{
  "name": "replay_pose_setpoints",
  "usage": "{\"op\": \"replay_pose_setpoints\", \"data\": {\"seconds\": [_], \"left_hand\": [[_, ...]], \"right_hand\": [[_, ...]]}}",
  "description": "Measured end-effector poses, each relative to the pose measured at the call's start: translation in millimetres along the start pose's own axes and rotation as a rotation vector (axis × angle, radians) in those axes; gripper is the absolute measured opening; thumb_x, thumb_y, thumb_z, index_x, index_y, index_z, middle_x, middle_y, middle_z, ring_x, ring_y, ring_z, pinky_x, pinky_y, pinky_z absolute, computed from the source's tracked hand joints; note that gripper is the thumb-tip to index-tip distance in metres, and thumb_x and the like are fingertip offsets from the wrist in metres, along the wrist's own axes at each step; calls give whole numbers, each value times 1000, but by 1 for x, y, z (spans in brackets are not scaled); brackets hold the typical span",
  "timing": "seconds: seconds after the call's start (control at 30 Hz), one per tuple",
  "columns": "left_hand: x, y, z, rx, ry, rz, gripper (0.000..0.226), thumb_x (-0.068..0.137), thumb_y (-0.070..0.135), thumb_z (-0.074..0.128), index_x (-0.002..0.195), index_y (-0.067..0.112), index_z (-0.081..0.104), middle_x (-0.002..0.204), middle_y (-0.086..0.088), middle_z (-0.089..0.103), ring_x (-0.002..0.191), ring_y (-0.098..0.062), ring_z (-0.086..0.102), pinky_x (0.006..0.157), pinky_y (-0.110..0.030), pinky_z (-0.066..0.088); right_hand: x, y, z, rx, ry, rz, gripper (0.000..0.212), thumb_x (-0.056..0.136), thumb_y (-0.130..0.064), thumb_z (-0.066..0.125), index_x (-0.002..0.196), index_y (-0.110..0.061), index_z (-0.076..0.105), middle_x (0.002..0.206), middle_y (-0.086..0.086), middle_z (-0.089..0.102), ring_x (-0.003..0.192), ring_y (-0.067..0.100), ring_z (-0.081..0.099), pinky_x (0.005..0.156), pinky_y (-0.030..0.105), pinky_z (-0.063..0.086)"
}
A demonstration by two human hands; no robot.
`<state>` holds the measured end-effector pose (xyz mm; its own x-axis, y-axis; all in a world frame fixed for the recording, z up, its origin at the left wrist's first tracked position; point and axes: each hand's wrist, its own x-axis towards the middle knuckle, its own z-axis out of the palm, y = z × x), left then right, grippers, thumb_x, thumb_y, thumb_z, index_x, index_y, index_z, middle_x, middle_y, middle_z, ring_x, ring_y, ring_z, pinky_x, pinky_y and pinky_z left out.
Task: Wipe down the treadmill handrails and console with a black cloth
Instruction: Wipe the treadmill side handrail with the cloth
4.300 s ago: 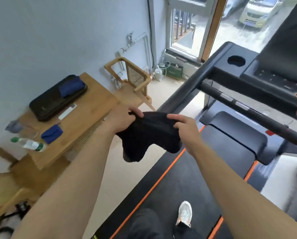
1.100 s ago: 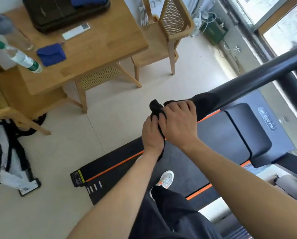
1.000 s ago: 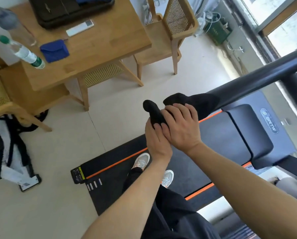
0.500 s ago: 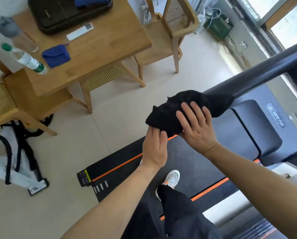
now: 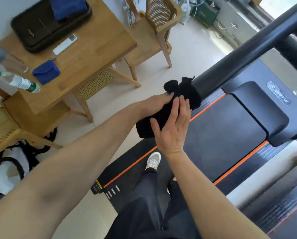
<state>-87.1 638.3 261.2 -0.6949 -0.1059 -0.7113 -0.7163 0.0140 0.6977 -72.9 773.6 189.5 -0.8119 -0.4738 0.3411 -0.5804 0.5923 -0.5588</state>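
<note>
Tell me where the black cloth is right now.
Head view, centre: the black cloth is draped over the near end of the treadmill handrail, gripped by the left hand with the right hand flat against it.

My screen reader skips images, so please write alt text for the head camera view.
A person's left hand grips a black cloth bunched over the end of a treadmill's dark tubular handrail, while the right hand lies flat against the cloth. A wooden table stands at left.

Oval logo (image 5: 278, 93) on treadmill motor cover (image 5: 251, 114), letters blurred, perhaps BRTW
</note>
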Motion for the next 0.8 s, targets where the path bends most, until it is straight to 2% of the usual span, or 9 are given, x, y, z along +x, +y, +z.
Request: {"op": "replay_pose_setpoints", "data": {"seconds": [0.07,0.17,0.23,0.3,0.4,0.47,0.53,0.7,0.8], "left_hand": [[1,8,13,84,-1,122,37,107,42,37,137,30,54,132,4,62,125,-14,55,114,-39,37],[-5,-1,21,142,102,273,38,106,29,43,143,28,50,134,11,60,127,-6,52,114,-34,37],[-11,-16,16,123,121,295,42,104,30,47,146,35,48,138,19,59,128,1,51,113,-28,37],[-15,-31,5,59,91,233,47,102,36,50,148,41,45,143,20,55,132,1,49,115,-31,36],[-19,-44,-2,7,34,182,43,107,33,42,150,34,43,146,17,52,133,2,47,116,-28,36],[-20,-41,4,-36,18,169,40,109,29,36,149,31,42,143,17,53,130,4,49,110,-20,39],[-17,-33,10,-40,19,154,36,110,30,34,144,36,42,138,21,54,125,8,52,103,-15,41],[5,-12,12,70,19,191,48,104,46,36,152,39,36,148,16,50,137,-5,46,118,-40,35],[19,0,15,138,13,194,50,101,56,33,150,48,34,147,17,50,136,-8,46,118,-44,35]], "right_hand": [[-2,-16,-1,144,13,230,78,102,-41,48,155,4,13,163,23,10,154,36,6,125,45,12],[-13,-54,-1,399,-48,586,79,103,-28,43,156,-4,-11,166,11,-16,153,12,-14,123,23,2],[-33,-77,2,562,-146,742,80,103,-27,39,155,-12,-21,165,2,-23,151,6,-19,124,27,0],[-53,-90,7,654,-232,838,79,104,-31,36,154,-16,-24,165,-2,-24,152,7,-16,126,36,3],[-60,-99,12,719,-227,897,81,99,-45,29,155,-17,-23,165,-5,-23,151,2,-15,126,38,5],[-48,-98,14,746,-145,936,85,94,-55,24,156,-19,-20,166,-6,-18,152,2,-11,126,38,8],[-34,-88,13,787,-23,926,81,96,-53,27,159,-22,-13,168,-8,-7,153,3,0,125,39,14],[2,-58,5,815,181,822,72,100,-41,31,160,-20,-3,165,-14,10,151,3,15,123,33,20],[20,-52,0,840,236,844,67,101,-34,32,160,-24,1,154,-30,18,144,-6,23,117,23,24]]}}
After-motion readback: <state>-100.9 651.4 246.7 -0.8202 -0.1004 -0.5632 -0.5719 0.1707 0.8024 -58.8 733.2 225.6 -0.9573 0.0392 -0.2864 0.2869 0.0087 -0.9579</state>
